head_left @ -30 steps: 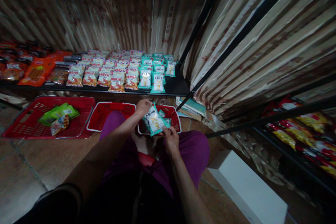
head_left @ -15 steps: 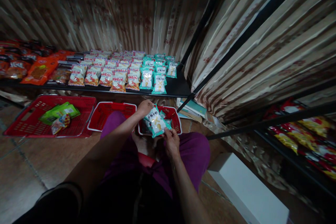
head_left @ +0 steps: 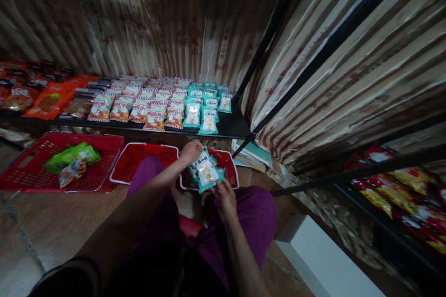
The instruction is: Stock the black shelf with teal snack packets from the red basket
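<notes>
Between my hands is a teal and white snack bag [head_left: 205, 169], face up and slightly tilted. My left hand [head_left: 191, 152] pinches its upper left corner, and my right hand [head_left: 226, 197] grips its lower right corner. The bag is held over a small red basket [head_left: 232, 167] with a white rim, where more teal bags lie, partly hidden by it. Beyond, on a black shelf [head_left: 232, 123], similar teal snack bags [head_left: 209, 119] stand in rows at the right end. Beside them are several rows of white and orange snack bags [head_left: 154, 115].
Left of my knee sit another red basket [head_left: 134, 155] and a larger red basket [head_left: 108, 148] holding green packets [head_left: 71, 155]. A black shelf post [head_left: 256, 132] slants down at the right. A white box [head_left: 324, 255] lies on the floor; red and yellow bags [head_left: 400, 185] fill a side shelf.
My view has tipped slightly, so shelf and baskets sit lower in the picture. Both hands keep hold of the same snack bag, hardly moved over the basket.
</notes>
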The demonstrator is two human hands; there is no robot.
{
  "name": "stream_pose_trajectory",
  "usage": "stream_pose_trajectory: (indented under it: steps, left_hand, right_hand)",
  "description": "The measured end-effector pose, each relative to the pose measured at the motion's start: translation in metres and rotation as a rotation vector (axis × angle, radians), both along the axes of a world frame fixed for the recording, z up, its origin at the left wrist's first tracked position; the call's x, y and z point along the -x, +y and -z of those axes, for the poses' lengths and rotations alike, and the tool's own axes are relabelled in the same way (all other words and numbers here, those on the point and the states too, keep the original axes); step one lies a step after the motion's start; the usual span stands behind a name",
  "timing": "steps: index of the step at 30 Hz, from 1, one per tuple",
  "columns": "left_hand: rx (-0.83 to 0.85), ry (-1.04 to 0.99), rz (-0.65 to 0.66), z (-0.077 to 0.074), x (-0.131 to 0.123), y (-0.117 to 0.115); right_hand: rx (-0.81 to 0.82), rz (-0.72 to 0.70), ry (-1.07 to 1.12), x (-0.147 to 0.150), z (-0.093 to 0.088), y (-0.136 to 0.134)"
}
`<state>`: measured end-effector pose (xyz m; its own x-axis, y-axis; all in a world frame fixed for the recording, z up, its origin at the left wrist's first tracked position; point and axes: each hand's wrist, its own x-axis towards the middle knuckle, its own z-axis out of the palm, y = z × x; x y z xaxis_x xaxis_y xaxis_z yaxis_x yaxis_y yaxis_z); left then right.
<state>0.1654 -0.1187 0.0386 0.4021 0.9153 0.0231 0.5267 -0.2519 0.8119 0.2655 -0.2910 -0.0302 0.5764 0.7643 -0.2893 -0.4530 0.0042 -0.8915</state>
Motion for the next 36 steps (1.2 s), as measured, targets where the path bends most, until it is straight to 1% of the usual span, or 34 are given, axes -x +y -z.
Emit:
stream_pose_trajectory:
  steps: [7, 11, 14, 16, 18, 20, 22, 23, 25, 28, 30, 31, 33, 36]
  left_hand:
    - [-0.029, 0.024, 0.030, -0.005, -0.007, -0.005]
    - [-0.045, 0.018, 0.040, -0.006, -0.008, -0.009]
    - [-0.055, 0.008, 0.048, -0.005, -0.007, -0.010]
    - [-0.088, -0.005, 0.042, -0.004, -0.005, -0.012]
    - [-0.157, -0.020, 0.002, -0.001, -0.003, -0.015]
    - [-0.229, -0.031, -0.086, 0.001, -0.001, -0.021]
    - [-0.240, -0.046, -0.180, 0.005, 0.000, -0.029]
    - [-0.206, -0.066, -0.201, 0.007, 0.000, -0.033]
    - [-0.053, -0.156, -0.177, 0.010, -0.002, -0.040]
    - [0.260, -0.430, -0.095, 0.014, -0.008, -0.049]
    - [0.412, -0.613, -0.075, 0.016, -0.012, -0.052]
    - [0.460, -0.681, -0.073, 0.016, -0.014, -0.052]
    - [0.508, -0.773, -0.094, 0.018, -0.017, -0.052]
    - [0.505, -0.848, -0.155, 0.019, -0.018, -0.050]
  right_hand:
    - [-0.065, -0.054, 0.211, 0.003, -0.007, -0.002]
    - [-0.052, -0.095, 0.194, 0.007, -0.013, 0.000]
    - [-0.042, -0.088, 0.173, 0.009, -0.016, 0.001]
    - [-0.043, -0.050, 0.154, 0.010, -0.015, 0.002]
    - [-0.033, 0.035, 0.113, 0.010, -0.012, 0.005]
    - [-0.007, 0.140, 0.057, 0.010, -0.010, 0.009]
    - [0.001, 0.198, -0.016, 0.010, -0.008, 0.013]
    - [-0.006, 0.197, -0.066, 0.010, -0.008, 0.014]
    - [-0.027, 0.153, -0.227, 0.011, -0.008, 0.014]
    - [-0.030, 0.128, -0.654, 0.011, -0.008, 0.011]
    - [-0.041, 0.133, -0.980, 0.011, -0.006, 0.008]
    - [-0.055, 0.124, -1.122, 0.011, -0.004, 0.007]
    - [-0.082, 0.088, -1.335, 0.012, -0.001, 0.005]
    - [-0.090, 0.065, -1.478, 0.017, 0.000, 0.003]
